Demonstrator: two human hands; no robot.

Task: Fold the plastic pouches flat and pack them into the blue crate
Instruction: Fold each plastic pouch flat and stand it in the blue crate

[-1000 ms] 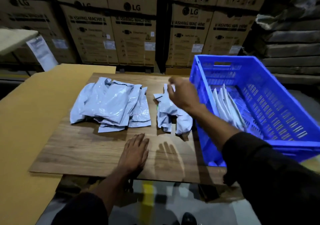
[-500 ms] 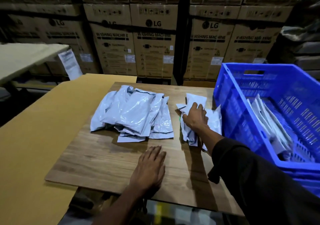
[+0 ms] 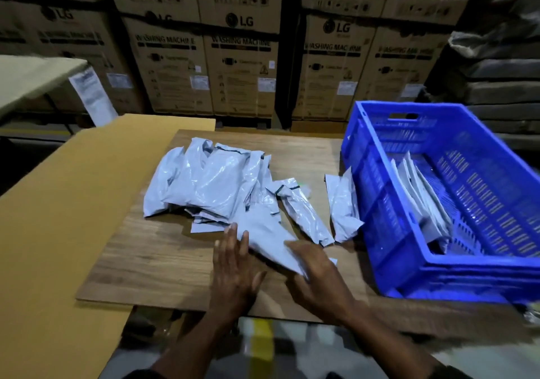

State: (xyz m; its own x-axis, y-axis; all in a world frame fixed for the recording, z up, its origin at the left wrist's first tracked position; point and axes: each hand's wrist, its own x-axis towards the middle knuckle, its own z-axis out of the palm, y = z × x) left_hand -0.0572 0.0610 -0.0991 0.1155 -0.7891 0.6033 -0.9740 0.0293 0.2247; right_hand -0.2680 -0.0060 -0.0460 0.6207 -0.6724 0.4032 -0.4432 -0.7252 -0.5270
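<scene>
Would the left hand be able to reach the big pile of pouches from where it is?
Probably yes: the left hand lies flat just below the big pile of pouches, with nothing between them.

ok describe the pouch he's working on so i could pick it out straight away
Start at the blue crate and move left across the wooden board to its near edge. The pouch lies there under both hands, left hand and right hand. It's the only one being touched.

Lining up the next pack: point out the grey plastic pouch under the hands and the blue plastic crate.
grey plastic pouch [image 3: 267, 237], head view, bare middle panel.
blue plastic crate [image 3: 377, 203], head view, left side wall.
</scene>
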